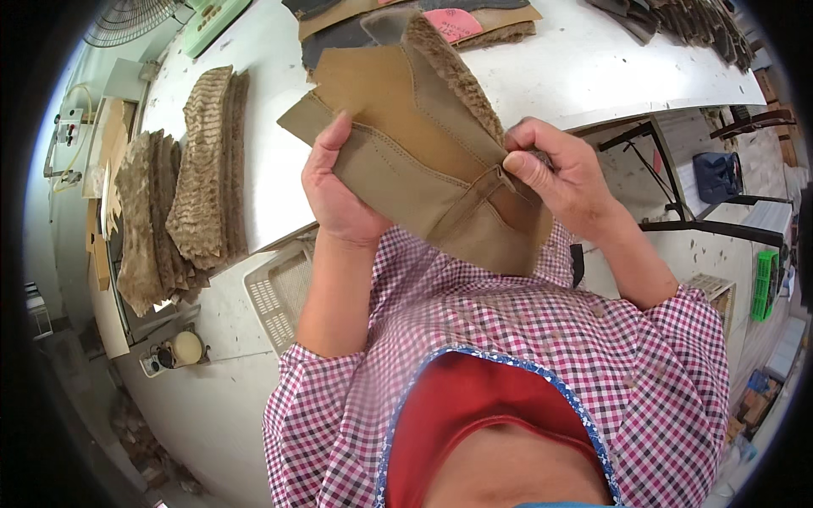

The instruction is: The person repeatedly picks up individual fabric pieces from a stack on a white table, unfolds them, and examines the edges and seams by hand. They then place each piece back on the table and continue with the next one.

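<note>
A stitched brown leather boot upper [398,118], with a furry lining along one edge, is held up in front of my chest, over the table's near edge. My left hand [343,186] grips its left side, thumb on top and the other fingers hidden beneath. Against its right edge, near a seam, my right hand [563,169] is closed in a pinch, thumb against the curled forefinger. Dark fur shows beside the right fingers. The underside of the piece is out of sight.
On the white table [576,76], stacks of brown fleece pieces [203,169] lie at the left. More leather pieces [500,21] with a pink patch lie at the back, and dark pieces [686,30] at the far right. A plastic basket [275,296] stands below the table edge.
</note>
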The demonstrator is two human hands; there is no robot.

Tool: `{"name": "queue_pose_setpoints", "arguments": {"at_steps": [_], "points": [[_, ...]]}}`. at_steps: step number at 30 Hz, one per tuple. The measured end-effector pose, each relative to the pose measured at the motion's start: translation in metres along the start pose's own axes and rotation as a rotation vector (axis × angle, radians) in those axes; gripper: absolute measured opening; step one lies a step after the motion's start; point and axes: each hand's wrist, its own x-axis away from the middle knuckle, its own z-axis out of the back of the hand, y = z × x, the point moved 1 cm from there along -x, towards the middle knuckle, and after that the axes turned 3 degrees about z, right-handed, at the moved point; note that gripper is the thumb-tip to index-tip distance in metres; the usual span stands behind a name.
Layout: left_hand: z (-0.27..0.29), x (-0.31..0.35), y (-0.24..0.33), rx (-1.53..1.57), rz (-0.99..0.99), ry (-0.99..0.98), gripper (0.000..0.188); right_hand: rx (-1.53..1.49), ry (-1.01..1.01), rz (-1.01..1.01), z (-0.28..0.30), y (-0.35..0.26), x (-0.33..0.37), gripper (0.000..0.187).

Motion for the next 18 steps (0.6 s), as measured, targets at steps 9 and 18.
{"name": "queue_pose_setpoints", "arguments": {"at_steps": [9, 18], "points": [[-0.017, 0.011, -0.011, 0.014, 0.076, -0.042, 0.044, -0.708, 0.029, -0.146, -0.002, 0.012, -0.068, 0.065], [-0.017, 0.026, -0.018, -0.035, 0.027, -0.045, 0.043, -0.676, 0.109, -0.287, 0.014, 0.045, -0.059, 0.037]]}}
